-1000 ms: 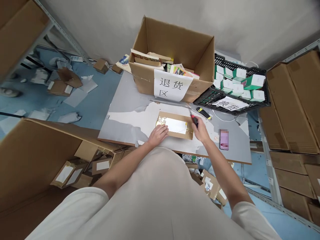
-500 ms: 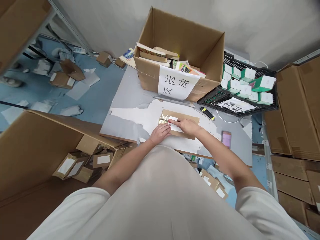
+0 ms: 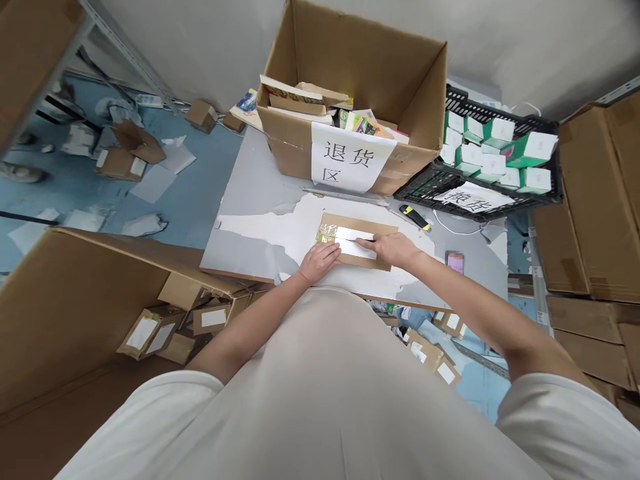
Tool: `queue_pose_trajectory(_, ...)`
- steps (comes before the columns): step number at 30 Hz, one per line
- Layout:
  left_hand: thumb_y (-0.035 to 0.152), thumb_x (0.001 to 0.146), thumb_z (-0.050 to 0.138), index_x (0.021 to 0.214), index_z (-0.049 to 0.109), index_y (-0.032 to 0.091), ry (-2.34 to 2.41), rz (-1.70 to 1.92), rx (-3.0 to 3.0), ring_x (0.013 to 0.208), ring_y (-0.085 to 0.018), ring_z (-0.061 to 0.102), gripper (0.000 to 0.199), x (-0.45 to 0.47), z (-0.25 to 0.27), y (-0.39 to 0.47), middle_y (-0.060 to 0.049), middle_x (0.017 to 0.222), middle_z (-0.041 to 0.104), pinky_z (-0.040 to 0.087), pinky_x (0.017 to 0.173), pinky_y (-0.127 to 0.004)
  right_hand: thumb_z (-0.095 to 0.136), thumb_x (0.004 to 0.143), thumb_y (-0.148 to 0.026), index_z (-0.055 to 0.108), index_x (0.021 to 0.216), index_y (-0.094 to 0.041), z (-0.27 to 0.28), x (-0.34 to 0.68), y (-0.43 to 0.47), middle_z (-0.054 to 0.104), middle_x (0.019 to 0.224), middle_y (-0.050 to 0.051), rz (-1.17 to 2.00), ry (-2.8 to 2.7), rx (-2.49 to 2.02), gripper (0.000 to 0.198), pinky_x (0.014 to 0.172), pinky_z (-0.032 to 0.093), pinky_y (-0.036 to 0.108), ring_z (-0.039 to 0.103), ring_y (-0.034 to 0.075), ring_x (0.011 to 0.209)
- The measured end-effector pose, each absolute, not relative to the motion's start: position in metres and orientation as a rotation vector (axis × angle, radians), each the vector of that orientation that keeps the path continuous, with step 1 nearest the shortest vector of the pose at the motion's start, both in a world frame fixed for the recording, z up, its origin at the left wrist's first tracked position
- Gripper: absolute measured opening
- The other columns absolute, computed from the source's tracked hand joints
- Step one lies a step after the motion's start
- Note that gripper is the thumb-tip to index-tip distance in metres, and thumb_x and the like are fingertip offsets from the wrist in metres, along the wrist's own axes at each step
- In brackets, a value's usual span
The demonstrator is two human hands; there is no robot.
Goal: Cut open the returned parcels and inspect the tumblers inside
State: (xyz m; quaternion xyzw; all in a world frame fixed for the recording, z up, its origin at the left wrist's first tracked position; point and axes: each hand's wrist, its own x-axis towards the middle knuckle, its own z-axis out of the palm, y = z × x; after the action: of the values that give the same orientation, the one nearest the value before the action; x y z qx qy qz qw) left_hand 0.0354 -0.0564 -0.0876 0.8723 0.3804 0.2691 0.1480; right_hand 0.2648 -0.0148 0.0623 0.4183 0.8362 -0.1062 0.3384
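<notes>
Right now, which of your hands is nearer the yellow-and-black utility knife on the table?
Right. The right hand rests on the flat cardboard parcel, just below-left of the utility knife. The left hand sits at the parcel's far left end.

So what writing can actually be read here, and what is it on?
"退货区": white paper sign taped to the front of the big cardboard box.
Paper sign on the black crate: too foreshortened to read.
White label on the flat parcel: too small to read.
</notes>
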Motion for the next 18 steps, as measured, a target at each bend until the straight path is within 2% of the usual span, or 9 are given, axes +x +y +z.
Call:
queue_pose_trajectory(8, 0.038, 0.095, 0.048, 0.113, 0.066, 0.019, 1.107, 0.702, 2.493, 0.123, -0.027, 0.058, 0.032, 0.036, -0.088, -0.055, -0.014, 0.121, 0.067, 0.049, 0.099, -0.047, 0.034, 0.085, -0.002, 0.020, 0.150, -0.045, 0.081, 0.370, -0.060, 0.065, 0.107, 0.011, -0.183, 1.981, 1.285, 0.079, 0.063, 0.045, 0.031, 0.068, 0.021, 0.073)
queue_pose_trajectory(12, 0.038, 0.095, 0.048, 0.112, 0.066, 0.020, 1.131, 0.675, 2.501, 0.122, -0.026, 0.058, 0.031, 0.037, -0.084, -0.054, -0.013, 0.121, 0.067, 0.048, 0.099, -0.045, 0.039, 0.086, -0.007, 0.027, 0.149, -0.045, 0.079, 0.409, -0.087, 0.066, 0.106, 0.009, -0.255, 2.054, 1.473, 0.074, 0.065, 0.047, 0.030, 0.067, 0.019, 0.073)
queue_pose_trajectory(15, 0.037, 0.095, 0.045, 0.113, 0.065, 0.020, 1.152, 0.629, 2.529, 0.121, -0.027, 0.057, 0.031, 0.037, -0.073, -0.057, -0.013, 0.121, 0.066, 0.046, 0.098, -0.045, 0.040, 0.093, -0.026, 0.035, 0.148, -0.039, 0.061, 0.432, -0.118, 0.068, 0.104, 0.006, -0.639, 2.103, 1.910, 0.056, 0.063, 0.050, 0.028, 0.065, 0.016, 0.073)
queue_pose_trajectory(18, 0.041, 0.092, 0.047, 0.116, 0.062, 0.017, 1.185, 0.558, 2.567, 0.119, -0.029, 0.056, 0.037, 0.040, -0.059, -0.057, -0.015, 0.121, 0.064, 0.041, 0.099, -0.047, 0.042, 0.093, -0.042, 0.030, 0.151, -0.029, 0.024, 0.425, -0.145, 0.067, 0.102, 0.005, -1.347, 1.845, 2.521, 0.061, 0.057, 0.053, 0.027, 0.062, 0.011, 0.060)
